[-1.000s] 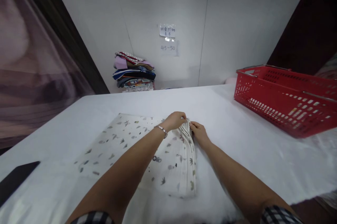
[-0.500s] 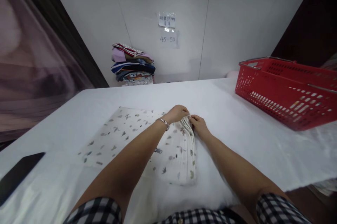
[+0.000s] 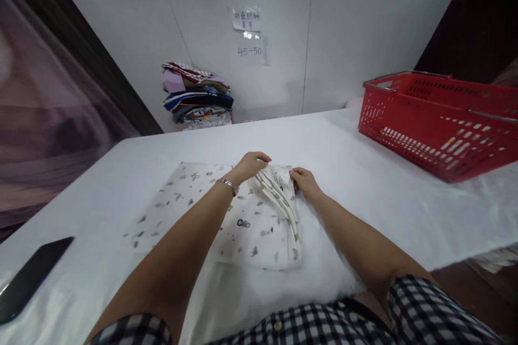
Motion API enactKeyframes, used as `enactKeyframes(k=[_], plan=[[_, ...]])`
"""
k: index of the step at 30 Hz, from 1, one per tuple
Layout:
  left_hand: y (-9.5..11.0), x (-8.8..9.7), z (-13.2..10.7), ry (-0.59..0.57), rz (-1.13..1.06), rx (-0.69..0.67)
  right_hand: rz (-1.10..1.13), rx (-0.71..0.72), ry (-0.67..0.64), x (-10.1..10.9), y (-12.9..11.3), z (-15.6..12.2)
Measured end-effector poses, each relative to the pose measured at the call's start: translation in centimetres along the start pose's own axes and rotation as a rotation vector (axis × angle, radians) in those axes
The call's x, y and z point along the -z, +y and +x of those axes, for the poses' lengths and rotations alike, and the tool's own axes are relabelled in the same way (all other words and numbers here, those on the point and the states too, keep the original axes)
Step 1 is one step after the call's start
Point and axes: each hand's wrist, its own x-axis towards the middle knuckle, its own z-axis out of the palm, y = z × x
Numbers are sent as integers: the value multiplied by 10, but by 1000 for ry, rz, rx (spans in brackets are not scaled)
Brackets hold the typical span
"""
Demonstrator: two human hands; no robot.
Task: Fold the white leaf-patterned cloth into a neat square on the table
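Observation:
A white cloth (image 3: 246, 226) printed with small plants and shapes lies on the white table, its right part folded into several layers. My left hand (image 3: 248, 166), with a bracelet at the wrist, grips the upper layers near the far edge and holds them lifted and bent to the left. At the far right corner my right hand (image 3: 304, 181) pinches the lower layer between thumb and fingers. Between the two hands the layers stand apart and show the printed inside. The fingertips of my left hand are partly hidden by the fabric.
A red plastic basket (image 3: 424, 134) with metal handles stands on the right of the table (image 3: 348, 237). Folded clothes (image 3: 198, 96) are piled by the wall at the back. A black phone (image 3: 34, 277) lies at the left edge, near a draped curtain (image 3: 52, 113).
My left hand has moved left, drawing the upper layers away from my right hand, so the folds have opened. My right hand stays at the corner. The whole view has shifted slightly.

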Motion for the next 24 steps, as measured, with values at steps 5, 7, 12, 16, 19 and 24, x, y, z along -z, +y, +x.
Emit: enactKeyframes(k=[5, 7, 12, 16, 19, 24], plan=[[-7, -19, 9, -17, -25, -35, -17, 2, 1, 1, 1, 1], [-6, -30, 14, -25, 12, -39, -17, 11, 1, 1, 1, 1], [4, -51, 19, 23, 44, -108, -3, 14, -4, 1, 1, 2], [9, -50, 11, 98, 37, -98, 11, -1, -6, 0, 1, 2], [11, -48, -7, 186, 81, -147, 11, -8, -5, -1, -2, 0], [6, -52, -64, 130, 205, -164, -23, -1, 7, 0, -6, -4]])
